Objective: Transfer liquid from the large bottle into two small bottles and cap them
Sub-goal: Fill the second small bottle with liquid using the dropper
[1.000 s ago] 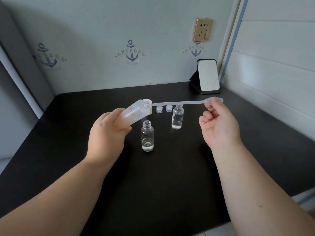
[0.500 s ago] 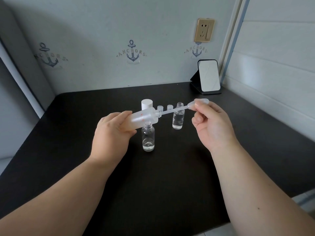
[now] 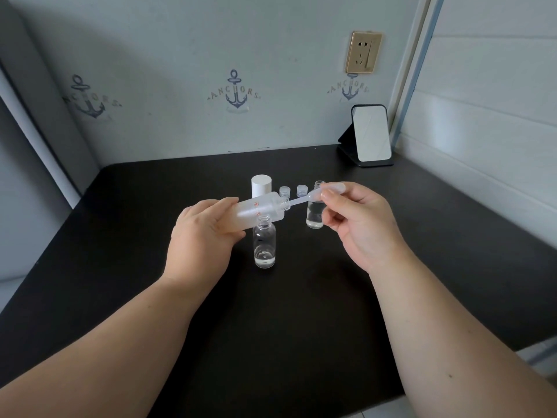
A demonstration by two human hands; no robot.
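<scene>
My left hand grips the frosted large bottle, tilted nearly flat with its open mouth pointing right. My right hand pinches the bulb of a clear plastic pipette, whose stem reaches into the bottle's mouth. Below the large bottle stands an uncapped small clear bottle with a little liquid at its bottom. A second uncapped small bottle, about a third full, stands behind the pipette, partly hidden by my fingers. Two small clear caps lie beyond them.
The large bottle's white cap stands upright behind the bottles. A small mirror on a black stand leans at the back right corner of the black table. Walls close in behind and to the right.
The pipette stem has slid leftward into the large bottle's mouth as my right hand moved closer. My left hand lowered and tilted the bottle flatter over the near small bottle.
</scene>
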